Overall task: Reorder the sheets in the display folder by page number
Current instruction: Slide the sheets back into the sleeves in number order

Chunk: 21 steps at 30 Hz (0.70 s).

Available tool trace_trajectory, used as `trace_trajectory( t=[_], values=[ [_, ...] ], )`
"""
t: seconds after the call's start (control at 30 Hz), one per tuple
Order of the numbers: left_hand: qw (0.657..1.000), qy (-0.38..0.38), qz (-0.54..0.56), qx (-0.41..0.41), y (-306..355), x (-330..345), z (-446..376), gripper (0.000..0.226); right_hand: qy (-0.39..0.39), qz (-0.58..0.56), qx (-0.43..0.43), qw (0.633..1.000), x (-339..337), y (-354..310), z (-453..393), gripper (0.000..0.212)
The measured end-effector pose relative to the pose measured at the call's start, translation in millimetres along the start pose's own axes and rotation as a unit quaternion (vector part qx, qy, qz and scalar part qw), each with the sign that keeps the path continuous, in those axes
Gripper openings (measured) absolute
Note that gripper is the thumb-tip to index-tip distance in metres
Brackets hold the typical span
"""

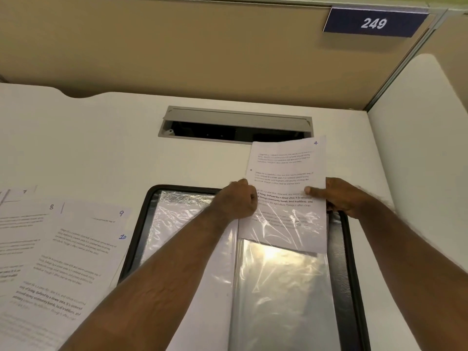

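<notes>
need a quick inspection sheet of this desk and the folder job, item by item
surface: white desk, with an open grey cable hatch at the back
job's things: black display folder lies open; sheet 4 is partly inside the top of a clear sleeve; loose sheets marked 7, 8, 9 and 10 lie fanned to the left
clutter: nothing seen
hands: left hand grips the left edge of sheet 4 at the sleeve mouth; right hand pinches its right edge, thumb on top
cables: nothing seen; the hatch interior is too dark to tell
surroundings: tan partition with a blue 249 plate; white divider on the right
</notes>
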<state>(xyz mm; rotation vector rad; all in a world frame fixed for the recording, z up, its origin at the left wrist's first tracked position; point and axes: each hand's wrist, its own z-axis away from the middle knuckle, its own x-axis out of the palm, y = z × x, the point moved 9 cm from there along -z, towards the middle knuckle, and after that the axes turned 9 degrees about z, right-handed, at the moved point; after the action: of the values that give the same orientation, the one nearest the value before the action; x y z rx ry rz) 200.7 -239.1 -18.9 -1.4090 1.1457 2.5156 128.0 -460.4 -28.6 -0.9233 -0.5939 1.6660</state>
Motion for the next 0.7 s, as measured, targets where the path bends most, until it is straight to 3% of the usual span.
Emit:
trace_trajectory(
  t=[0.07,0.17,0.2,0.33,0.43,0.53,0.6,0.7],
  values=[
    [1.000,-0.018,0.020,0.013,6,6,0,0.020,0.017,-0.010,0.009,1.000,-2,-2,-1,0.090],
    [0.998,-0.039,0.032,0.034,20,17,1,0.022,0.038,0.005,0.022,0.999,-6,0,-3,0.040],
    [0.998,-0.035,0.031,0.037,23,19,1,0.022,0.046,0.022,0.021,0.998,-7,-1,-3,0.032],
    [0.999,0.020,0.037,0.034,28,14,-1,0.023,0.044,0.090,0.028,0.995,-9,-1,1,0.033],
    [0.997,0.052,0.037,0.035,27,10,-3,0.023,-0.009,0.180,0.055,0.982,-2,4,3,0.031],
    [0.997,0.052,0.042,0.032,25,13,-3,0.022,-0.037,0.189,0.055,0.980,4,0,7,0.017],
    [0.997,0.048,0.058,0.029,21,15,-5,0.019,-0.004,0.181,0.031,0.983,0,-8,5,0.013],
    [0.995,0.036,0.090,0.023,14,17,-7,0.018,0.122,0.148,0.004,0.981,-15,-16,0,0.025]
  ],
)
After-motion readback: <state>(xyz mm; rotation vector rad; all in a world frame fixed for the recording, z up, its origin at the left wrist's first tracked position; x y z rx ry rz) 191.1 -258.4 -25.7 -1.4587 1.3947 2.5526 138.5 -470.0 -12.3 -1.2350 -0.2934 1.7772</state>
